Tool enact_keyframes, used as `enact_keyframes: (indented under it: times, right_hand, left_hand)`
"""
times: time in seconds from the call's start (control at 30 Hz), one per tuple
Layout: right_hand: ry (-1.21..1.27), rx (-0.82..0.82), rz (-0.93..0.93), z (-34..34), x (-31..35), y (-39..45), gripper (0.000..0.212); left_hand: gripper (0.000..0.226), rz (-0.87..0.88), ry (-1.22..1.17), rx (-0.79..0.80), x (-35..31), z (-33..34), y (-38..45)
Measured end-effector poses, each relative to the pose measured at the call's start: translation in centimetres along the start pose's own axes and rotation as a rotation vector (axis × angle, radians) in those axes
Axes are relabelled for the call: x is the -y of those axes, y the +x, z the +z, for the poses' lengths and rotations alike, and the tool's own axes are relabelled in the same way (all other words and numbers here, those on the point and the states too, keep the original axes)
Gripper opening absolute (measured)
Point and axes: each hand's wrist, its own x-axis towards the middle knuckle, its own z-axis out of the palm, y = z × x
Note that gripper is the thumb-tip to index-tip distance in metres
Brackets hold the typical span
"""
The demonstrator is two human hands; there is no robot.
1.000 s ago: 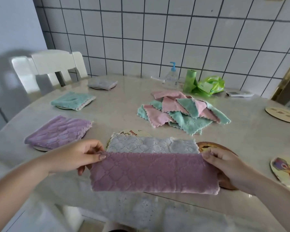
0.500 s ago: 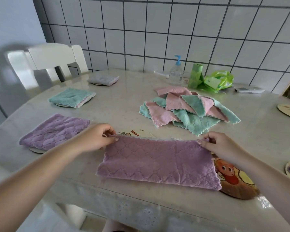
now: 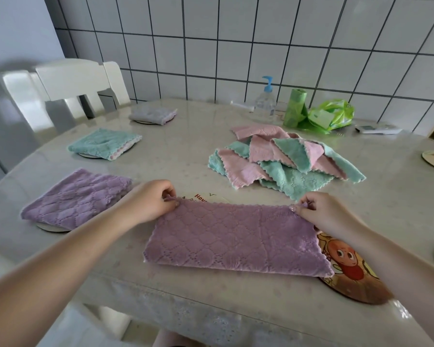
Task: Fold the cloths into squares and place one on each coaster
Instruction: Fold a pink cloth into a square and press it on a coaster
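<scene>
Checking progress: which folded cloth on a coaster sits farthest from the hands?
The grey folded cloth, nearest the white chair. The teal cloth and purple cloth lie closer.

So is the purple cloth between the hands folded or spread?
Folded once: purple cloth lies as a long strip, not yet square; both far corners are pinched.

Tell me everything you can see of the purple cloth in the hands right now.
The purple cloth is soft, plush microfibre with a quilted diamond pattern and scalloped pale edging. It is folded once into a long rectangle lying flat near the front edge of the table. The left hand pinches its far left corner, the right hand its far right corner. Its right end overlaps a cartoon-printed coaster; its far edge covers part of another printed coaster.
</scene>
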Motion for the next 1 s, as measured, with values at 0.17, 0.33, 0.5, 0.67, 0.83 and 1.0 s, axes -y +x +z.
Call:
enact_keyframes:
  times: [0.17, 0.33, 0.5, 0.67, 0.83, 1.0]
  right_hand:
    - [-0.034, -0.004, 0.018, -0.1, -0.1, 0.1, 0.008]
    - [-0.164, -0.171, -0.109, -0.6, 2.6, -2.1, 0.028]
    - [-0.338, 0.087, -0.294, 3.5, 8.3, -4.3, 0.053]
    - [-0.474, 0.135, -0.244, 6.6, 7.7, -4.9, 0.087]
    - [-0.589, 0.196, -0.127, 4.8, 5.9, -5.8, 0.088]
    - [-0.626, 0.231, -0.031, 3.0, 3.3, -6.4, 0.096]
  left_hand:
    - [0.012, 0.019, 0.147, -0.04, -0.6, -0.1, -0.6]
    - [0.031, 0.252, 0.263, -0.257, -3.1, 0.0, -2.4]
    - [0.038, 0.434, 0.168, -0.066, -7.7, 4.2, -3.1]
    - [0.064, 0.403, 0.254, -0.025, -7.1, 6.9, -3.6]
    - [0.085, 0.263, 0.383, 0.062, -5.8, 5.7, -4.2]
    - [0.103, 0.175, 0.369, 0.047, -3.6, 4.6, -4.6]
